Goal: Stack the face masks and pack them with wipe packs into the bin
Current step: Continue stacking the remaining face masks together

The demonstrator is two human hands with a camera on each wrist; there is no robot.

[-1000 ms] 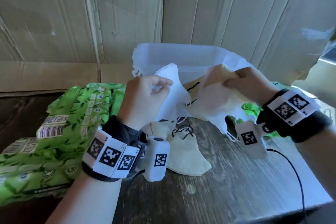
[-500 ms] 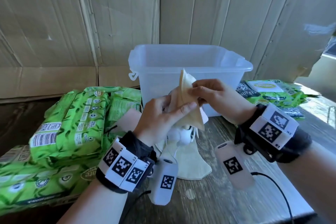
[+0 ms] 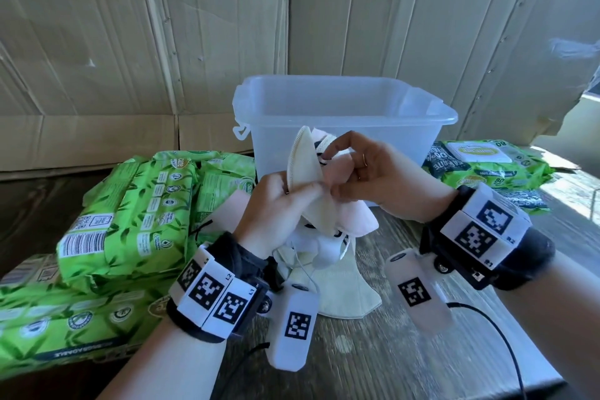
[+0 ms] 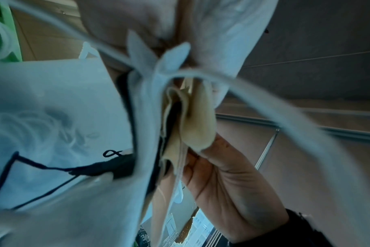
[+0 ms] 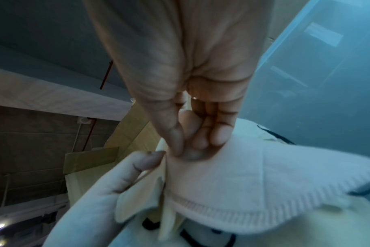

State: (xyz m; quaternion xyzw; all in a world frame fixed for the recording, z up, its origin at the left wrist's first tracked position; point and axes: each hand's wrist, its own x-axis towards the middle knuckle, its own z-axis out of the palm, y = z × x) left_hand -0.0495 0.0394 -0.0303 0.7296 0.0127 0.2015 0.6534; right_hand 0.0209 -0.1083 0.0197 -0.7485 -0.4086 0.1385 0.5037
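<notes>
Just in front of the clear bin [image 3: 341,127], both hands are holding a bunch of face masks [image 3: 308,178] upright above the table [image 3: 406,351]. The left hand [image 3: 276,204] is gripping the bunch, while the right hand [image 3: 373,178] is pinching a pinkish mask (thumb against fingertips). Green wipe packs [image 3: 130,214] are lying at left, and another wipe pack [image 3: 480,162] is lying at far right.

Bright daylight from the right, wide-angle edge bending (both wrist views dim, bluish, blurred).
</notes>
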